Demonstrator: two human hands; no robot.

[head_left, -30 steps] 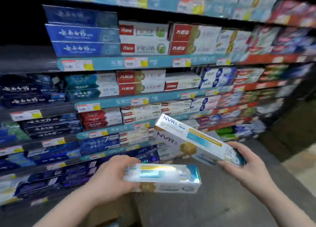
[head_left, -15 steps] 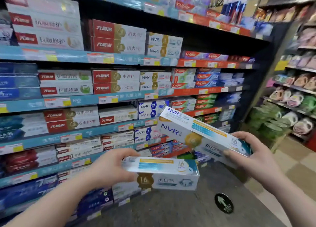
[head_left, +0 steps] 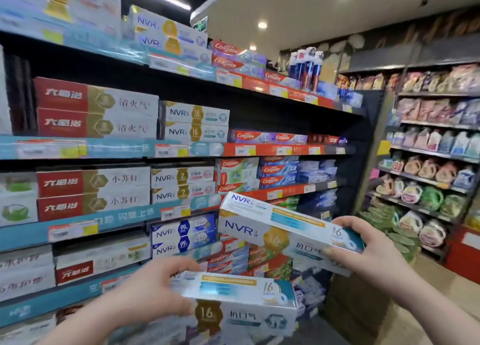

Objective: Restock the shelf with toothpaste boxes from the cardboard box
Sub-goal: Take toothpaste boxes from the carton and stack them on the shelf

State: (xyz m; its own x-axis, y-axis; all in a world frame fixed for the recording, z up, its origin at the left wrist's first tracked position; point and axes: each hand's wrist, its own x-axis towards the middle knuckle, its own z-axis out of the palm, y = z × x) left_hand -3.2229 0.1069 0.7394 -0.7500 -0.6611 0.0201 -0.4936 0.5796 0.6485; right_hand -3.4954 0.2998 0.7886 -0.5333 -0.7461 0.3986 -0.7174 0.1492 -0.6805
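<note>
My left hand (head_left: 153, 290) grips one end of a white and teal NVR toothpaste box (head_left: 241, 300), held level low in front of me. A second NVR toothpaste box (head_left: 275, 230) is gripped by its right end in my right hand (head_left: 368, 251) and tilts up toward the shelves. Matching NVR "16" boxes (head_left: 197, 122) sit stacked two high on an upper shelf, beside red-and-white boxes (head_left: 96, 108). The cardboard box is out of view.
Shelves packed with toothpaste boxes fill the left and centre, with Colgate boxes (head_left: 267, 137) to the right of the NVR stack. The shelf unit's black end panel (head_left: 363, 150) stands at the right. Another rack of refill pouches (head_left: 431, 168) lines the far right.
My view has swung up and to the right along the shelves. Both hands have risen with their boxes, now level with the middle shelves.
</note>
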